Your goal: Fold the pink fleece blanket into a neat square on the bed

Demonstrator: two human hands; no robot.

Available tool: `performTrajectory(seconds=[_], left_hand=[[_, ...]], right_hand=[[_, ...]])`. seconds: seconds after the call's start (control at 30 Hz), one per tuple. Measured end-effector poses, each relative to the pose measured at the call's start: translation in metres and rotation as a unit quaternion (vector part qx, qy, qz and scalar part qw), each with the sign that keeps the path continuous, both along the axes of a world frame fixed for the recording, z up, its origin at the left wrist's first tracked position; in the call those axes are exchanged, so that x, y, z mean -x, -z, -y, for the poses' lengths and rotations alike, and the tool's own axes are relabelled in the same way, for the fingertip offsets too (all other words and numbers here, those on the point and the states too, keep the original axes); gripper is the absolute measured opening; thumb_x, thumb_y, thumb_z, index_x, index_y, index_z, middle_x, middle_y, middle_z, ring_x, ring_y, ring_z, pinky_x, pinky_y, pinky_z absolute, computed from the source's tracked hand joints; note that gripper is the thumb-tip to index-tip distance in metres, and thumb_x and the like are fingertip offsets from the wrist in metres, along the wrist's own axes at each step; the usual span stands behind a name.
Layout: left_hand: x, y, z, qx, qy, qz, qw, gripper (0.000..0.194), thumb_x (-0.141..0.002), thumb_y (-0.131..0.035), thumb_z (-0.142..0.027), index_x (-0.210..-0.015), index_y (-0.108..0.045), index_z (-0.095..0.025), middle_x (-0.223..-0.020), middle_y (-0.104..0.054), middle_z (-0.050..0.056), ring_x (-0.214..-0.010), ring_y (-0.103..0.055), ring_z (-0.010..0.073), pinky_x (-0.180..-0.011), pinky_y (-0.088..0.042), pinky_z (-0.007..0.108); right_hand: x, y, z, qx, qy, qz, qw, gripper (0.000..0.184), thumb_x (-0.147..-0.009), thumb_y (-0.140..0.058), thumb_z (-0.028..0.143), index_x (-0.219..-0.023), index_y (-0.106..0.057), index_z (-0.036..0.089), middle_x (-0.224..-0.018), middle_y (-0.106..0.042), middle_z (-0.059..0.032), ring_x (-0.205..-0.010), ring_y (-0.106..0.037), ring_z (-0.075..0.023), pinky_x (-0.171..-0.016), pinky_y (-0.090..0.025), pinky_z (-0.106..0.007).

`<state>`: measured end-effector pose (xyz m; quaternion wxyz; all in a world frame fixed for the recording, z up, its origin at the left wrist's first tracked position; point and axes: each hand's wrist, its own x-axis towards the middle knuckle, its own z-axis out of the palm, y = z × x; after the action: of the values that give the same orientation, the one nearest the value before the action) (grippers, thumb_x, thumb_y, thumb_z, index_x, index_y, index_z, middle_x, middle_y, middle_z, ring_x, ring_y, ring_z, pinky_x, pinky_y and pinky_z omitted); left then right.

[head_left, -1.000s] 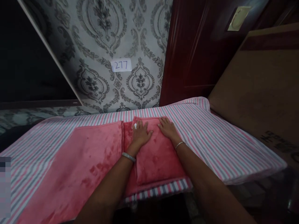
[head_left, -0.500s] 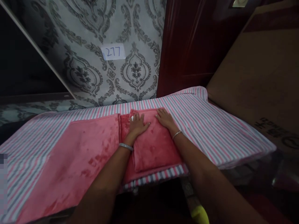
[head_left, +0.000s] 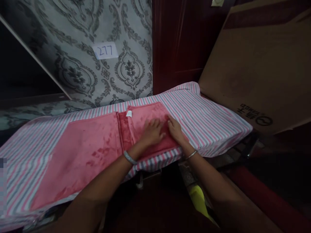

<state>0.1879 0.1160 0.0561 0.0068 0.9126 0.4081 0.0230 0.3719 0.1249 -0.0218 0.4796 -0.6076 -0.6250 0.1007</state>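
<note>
A folded pink plush cloth (head_left: 143, 119) with a small white tag lies on a striped pink, grey and white sheet (head_left: 206, 116) covering a narrow board. My left hand (head_left: 153, 132) rests flat on the folded cloth near its front right part, fingers stretched out. My right hand (head_left: 175, 130) lies beside it at the cloth's right edge, its fingers extended and touching the fabric. Each wrist carries a bangle. A larger flat pink cloth (head_left: 82, 152) is spread to the left, touching the folded one.
Patterned grey wallpaper with a paper label reading 277 (head_left: 106, 50) stands behind. A dark red door (head_left: 179, 42) is at the back, a big cardboard sheet (head_left: 257, 61) leans at the right. A yellow object (head_left: 198, 199) lies on the floor below the board.
Both hands slid back toward me and to the right over the folded cloth, uncovering its white tag. The camera view shifted to the right.
</note>
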Motion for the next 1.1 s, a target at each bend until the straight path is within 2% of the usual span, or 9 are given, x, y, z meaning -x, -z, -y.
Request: performTrajectory(seconds=[0.1, 0.17, 0.33, 0.6, 0.7, 0.8, 0.87, 1.0, 1.1], left_hand=[[-0.002, 0.024, 0.023, 0.018, -0.011, -0.015, 1.0, 0.067, -0.105, -0.038, -0.051, -0.165, -0.03, -0.022, -0.173, -0.022, 0.013, -0.161, -0.016, 0.0356, -0.126, -0.013, 0.068], [0.001, 0.031, 0.028, 0.016, -0.025, -0.015, 0.999, 0.067, -0.106, -0.035, -0.052, -0.166, -0.028, -0.024, -0.174, -0.02, 0.012, -0.161, -0.014, 0.0347, -0.126, -0.012, 0.068], [0.019, 0.024, 0.03, 0.024, -0.058, -0.038, 0.997, 0.072, -0.103, -0.037, -0.062, -0.166, -0.029, -0.027, -0.174, -0.02, 0.013, -0.161, -0.014, 0.033, -0.127, -0.01, 0.065], [0.063, 0.019, 0.041, 0.041, -0.103, -0.053, 0.992, 0.076, -0.104, -0.034, -0.059, -0.165, -0.03, -0.014, -0.173, -0.022, 0.017, -0.162, -0.014, 0.0302, -0.13, -0.008, 0.053], [0.068, 0.013, 0.039, 0.063, -0.095, -0.051, 0.992, 0.075, -0.102, -0.04, -0.055, -0.162, -0.033, -0.01, -0.171, -0.025, 0.019, -0.161, -0.017, 0.0325, -0.13, -0.012, 0.055], [0.062, 0.001, 0.028, 0.071, -0.083, -0.033, 0.993, 0.068, -0.102, -0.041, -0.047, -0.158, -0.04, -0.008, -0.166, -0.037, 0.022, -0.156, -0.032, 0.0327, -0.127, -0.023, 0.053], [0.048, -0.01, 0.014, 0.058, -0.078, -0.004, 0.995, 0.062, -0.104, -0.036, -0.041, -0.157, -0.041, -0.01, -0.163, -0.042, 0.021, -0.153, -0.038, 0.0297, -0.126, -0.026, 0.049], [0.007, -0.024, -0.03, 0.036, -0.062, 0.029, 0.997, 0.061, -0.105, -0.031, -0.034, -0.161, -0.033, -0.012, -0.17, -0.031, 0.017, -0.159, -0.025, 0.0268, -0.129, -0.019, 0.052], [-0.012, -0.015, -0.06, 0.02, -0.078, 0.027, 0.996, 0.06, -0.105, -0.029, -0.032, -0.162, -0.032, -0.012, -0.172, -0.027, 0.016, -0.16, -0.021, 0.0273, -0.129, -0.015, 0.055]], right_hand=[[0.01, 0.012, 0.006, 0.019, -0.023, 0.068, 0.997, 0.054, -0.095, -0.043, 0.025, -0.143, -0.061, 0.011, -0.151, -0.057, -0.0156, -0.145, -0.049, -0.0276, -0.127, -0.033, -0.052], [0.013, 0.014, 0.006, 0.028, -0.023, 0.101, 0.994, 0.054, -0.095, -0.042, 0.023, -0.142, -0.062, 0.007, -0.151, -0.056, -0.0181, -0.146, -0.048, -0.0283, -0.128, -0.031, -0.052], [0.01, 0.012, 0.006, 0.026, -0.016, 0.13, 0.991, 0.053, -0.098, -0.04, 0.025, -0.142, -0.062, 0.007, -0.15, -0.057, -0.0173, -0.145, -0.049, -0.0276, -0.128, -0.032, -0.049], [0.018, 0.007, 0.01, 0.062, -0.005, 0.166, 0.984, 0.054, -0.101, -0.038, 0.026, -0.145, -0.058, 0.005, -0.154, -0.053, -0.0188, -0.149, -0.044, -0.0272, -0.128, -0.03, -0.049], [0.018, 0.006, 0.01, 0.071, -0.006, 0.153, 0.986, 0.054, -0.099, -0.039, 0.027, -0.146, -0.058, 0.008, -0.155, -0.052, -0.0165, -0.149, -0.044, -0.0271, -0.127, -0.031, -0.051], [0.012, -0.002, 0.0, 0.083, -0.007, 0.104, 0.991, 0.056, -0.098, -0.037, 0.027, -0.148, -0.057, 0.013, -0.151, -0.057, -0.013, -0.144, -0.05, -0.0257, -0.125, -0.036, -0.051], [0.007, -0.015, -0.014, 0.071, -0.008, 0.085, 0.994, 0.057, -0.098, -0.035, 0.025, -0.15, -0.057, 0.016, -0.15, -0.059, -0.0102, -0.141, -0.053, -0.0238, -0.124, -0.038, -0.048], [0.009, -0.044, -0.051, 0.038, -0.009, 0.116, 0.993, 0.061, -0.093, -0.032, 0.015, -0.149, -0.057, 0.015, -0.152, -0.058, -0.0079, -0.144, -0.05, -0.0205, -0.126, -0.034, -0.041], [0.022, -0.045, -0.066, 0.054, -0.007, 0.172, 0.984, 0.059, -0.094, -0.033, 0.011, -0.148, -0.057, 0.008, -0.153, -0.055, -0.0137, -0.146, -0.047, -0.0228, -0.126, -0.033, -0.042]])
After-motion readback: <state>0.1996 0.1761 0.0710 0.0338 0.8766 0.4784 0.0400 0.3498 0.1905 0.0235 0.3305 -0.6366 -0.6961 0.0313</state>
